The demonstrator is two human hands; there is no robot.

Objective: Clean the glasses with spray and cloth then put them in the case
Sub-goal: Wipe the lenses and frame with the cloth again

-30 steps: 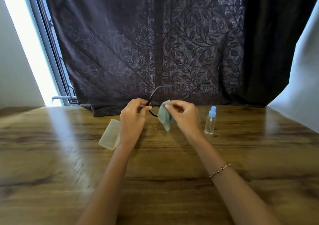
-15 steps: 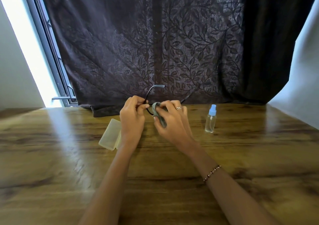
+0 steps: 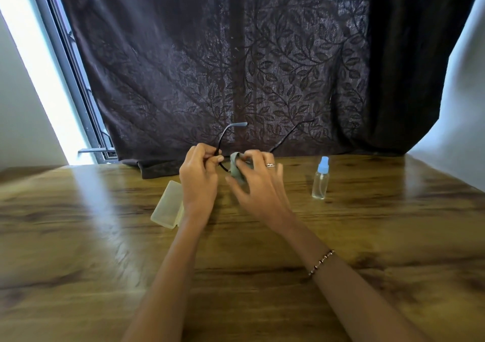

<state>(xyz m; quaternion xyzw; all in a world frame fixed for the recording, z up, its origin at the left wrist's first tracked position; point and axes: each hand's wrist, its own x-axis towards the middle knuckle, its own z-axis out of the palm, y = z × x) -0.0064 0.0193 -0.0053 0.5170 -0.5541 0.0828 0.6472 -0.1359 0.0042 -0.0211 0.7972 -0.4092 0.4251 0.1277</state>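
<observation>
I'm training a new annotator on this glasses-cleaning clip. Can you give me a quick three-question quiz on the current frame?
1. True or false: the spray bottle is in the person's right hand.
2. Which hand presses the cloth on the glasses? A) left B) right
3. The case lies on the table beside which wrist?

Key:
1. False; it stands apart on the table.
2. B; the left hand pinches the frame.
3. The left.
</observation>
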